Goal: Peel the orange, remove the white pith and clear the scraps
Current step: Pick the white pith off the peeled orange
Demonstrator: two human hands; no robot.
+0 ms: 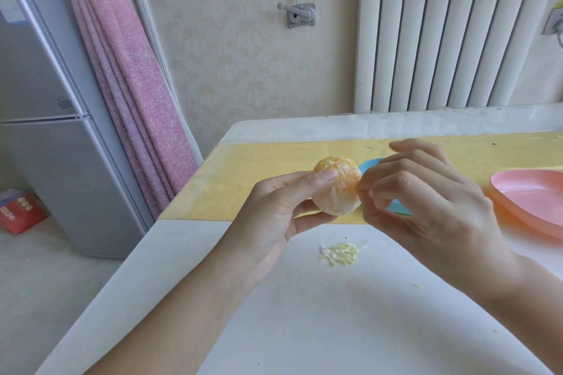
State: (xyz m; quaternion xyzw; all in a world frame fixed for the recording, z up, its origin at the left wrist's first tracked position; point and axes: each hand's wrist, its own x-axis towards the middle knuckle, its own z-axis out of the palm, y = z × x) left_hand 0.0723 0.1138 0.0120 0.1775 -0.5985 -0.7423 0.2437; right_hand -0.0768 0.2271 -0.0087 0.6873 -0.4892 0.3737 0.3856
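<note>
Left hand (pixel 274 207) grips the peeled orange (pixel 338 189) from the left; right hand (pixel 426 201) pinches its white right side.

My left hand (pixel 274 207) holds the orange (pixel 338 192) from its left, palm turned up, thumb pressed flat across its front, fingers (pixel 310 218) curled beneath it. My right hand (pixel 426 201) sits at the orange's right, thumb and forefinger pinched together against its side, the other fingers loosely bent above. Both forearms are bare.
</note>
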